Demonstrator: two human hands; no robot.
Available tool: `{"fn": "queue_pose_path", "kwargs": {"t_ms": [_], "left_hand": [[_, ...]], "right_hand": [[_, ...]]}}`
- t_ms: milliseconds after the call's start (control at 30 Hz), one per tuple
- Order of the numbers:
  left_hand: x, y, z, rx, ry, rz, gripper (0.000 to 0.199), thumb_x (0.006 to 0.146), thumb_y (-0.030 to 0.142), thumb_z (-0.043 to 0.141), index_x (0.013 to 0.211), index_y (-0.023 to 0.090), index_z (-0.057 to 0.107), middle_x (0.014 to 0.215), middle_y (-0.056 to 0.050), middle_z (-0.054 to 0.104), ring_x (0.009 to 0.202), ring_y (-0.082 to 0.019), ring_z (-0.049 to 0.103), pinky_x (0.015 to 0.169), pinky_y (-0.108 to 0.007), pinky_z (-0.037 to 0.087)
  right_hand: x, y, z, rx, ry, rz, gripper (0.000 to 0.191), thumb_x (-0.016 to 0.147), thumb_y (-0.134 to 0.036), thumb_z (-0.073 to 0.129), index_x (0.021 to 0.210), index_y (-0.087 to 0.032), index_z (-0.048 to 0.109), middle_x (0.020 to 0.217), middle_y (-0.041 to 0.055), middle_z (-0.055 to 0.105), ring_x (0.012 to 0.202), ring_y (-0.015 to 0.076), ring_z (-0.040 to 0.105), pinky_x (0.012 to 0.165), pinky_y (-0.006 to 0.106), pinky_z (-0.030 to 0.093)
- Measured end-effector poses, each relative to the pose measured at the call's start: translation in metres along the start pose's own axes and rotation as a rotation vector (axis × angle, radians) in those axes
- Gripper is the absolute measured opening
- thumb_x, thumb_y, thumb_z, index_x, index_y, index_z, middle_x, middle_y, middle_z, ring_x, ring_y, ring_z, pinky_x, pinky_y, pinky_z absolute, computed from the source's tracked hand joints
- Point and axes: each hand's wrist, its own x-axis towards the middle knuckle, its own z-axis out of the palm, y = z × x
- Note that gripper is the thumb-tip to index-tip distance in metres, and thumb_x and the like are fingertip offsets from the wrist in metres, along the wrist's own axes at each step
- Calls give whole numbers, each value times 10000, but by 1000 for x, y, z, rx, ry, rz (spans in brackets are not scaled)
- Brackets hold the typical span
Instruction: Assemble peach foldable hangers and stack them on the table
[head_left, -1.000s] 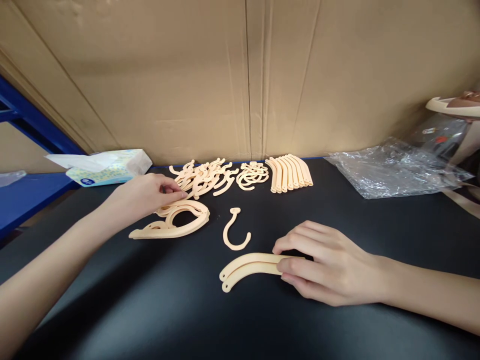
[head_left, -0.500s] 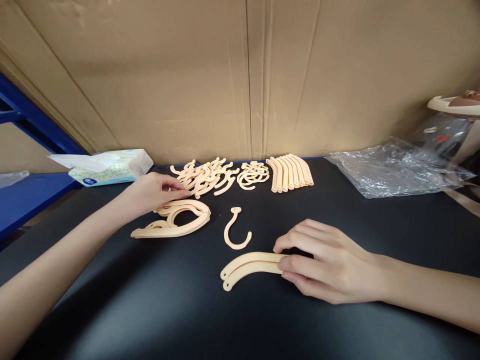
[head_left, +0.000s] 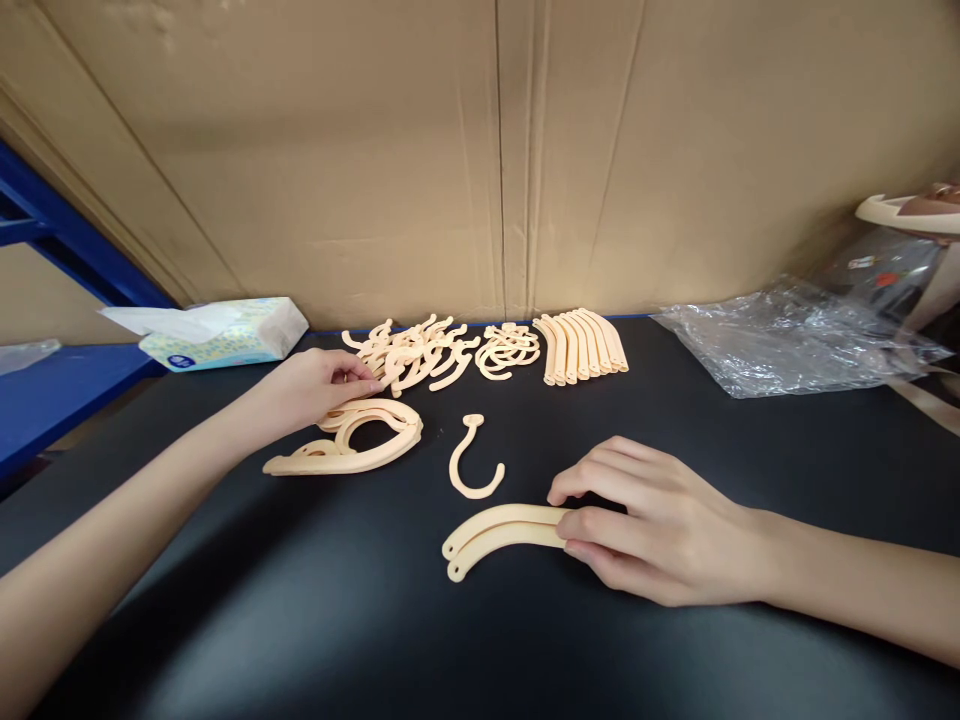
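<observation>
My left hand [head_left: 319,385] reaches to the left edge of a pile of small wavy beige plastic pieces [head_left: 420,355]. Its thumb and forefinger pinch one of them, mostly hidden by the fingers. Just below that hand lie folded beige plastic hangers [head_left: 382,457]. On the right, my right hand [head_left: 645,530] has its fingers around the right ends of two curved hanger arms [head_left: 510,520], which lie side by side on the black table; the left ends show small holes. A single hanger hook [head_left: 480,490] rests just beyond the arms.
Along the back are a heap of hooks [head_left: 508,350] and a row of curved hanger arms [head_left: 581,347]. A tissue pack [head_left: 232,335] lies at back left, clear plastic bags [head_left: 780,340] at back right. A cardboard wall [head_left: 360,180] rises behind the table.
Almost nothing differs. My left hand has shifted very slightly at the pile's edge; my right hand stays on the two hanger arms.
</observation>
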Motion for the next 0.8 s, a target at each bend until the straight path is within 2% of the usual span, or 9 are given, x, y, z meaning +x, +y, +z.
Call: {"fn": "queue_pose_path", "kwargs": {"t_ms": [133,300,433,567,667,800], "left_hand": [[-7,8,-2,-40,12,30,294,862,422,556,855,143,650,652,13,540,574,-123,410,523,-242,278],[-23,33,3,-99,48,124,276,876,426,549,876,158,614,760,9,555,680,-131,460,593,-237,338],[-44,58,18,-139,42,358,290,883,452,543,774,189,594,746,17,556,689,-135,491,609,-247,358],[-70,76,31,-107,-15,586,212,911,301,513,729,197,543,764,31,554,698,-116,505,625,-244,364],[-81,83,36,-78,-67,714,214,920,208,499,707,190,504,718,43,525,681,-105,478,606,-238,337],[-83,85,42,-61,-85,805,254,963,221,483,713,184,512,720,33,510,679,-114,449,600,-254,312]], "right_hand": [[0,0,0,26,16,26,138,925,-177,510,857,-175,630,933,58,652,749,135,525,703,291,432],[-1,4,-1,98,67,125,93,914,-152,528,934,-170,616,971,63,636,818,141,564,733,300,444],[-2,7,-1,149,130,241,162,911,-155,540,1064,-185,585,1088,78,591,953,155,580,824,305,474],[-3,9,0,245,175,342,285,920,-177,551,1199,-194,496,1130,75,567,984,150,575,848,284,495],[-4,10,0,287,161,351,365,929,-216,562,1273,-214,438,1120,59,578,908,140,578,815,285,506],[-2,10,-1,288,109,327,349,948,-223,543,1284,-225,451,1117,57,594,941,145,586,830,289,499]]}}
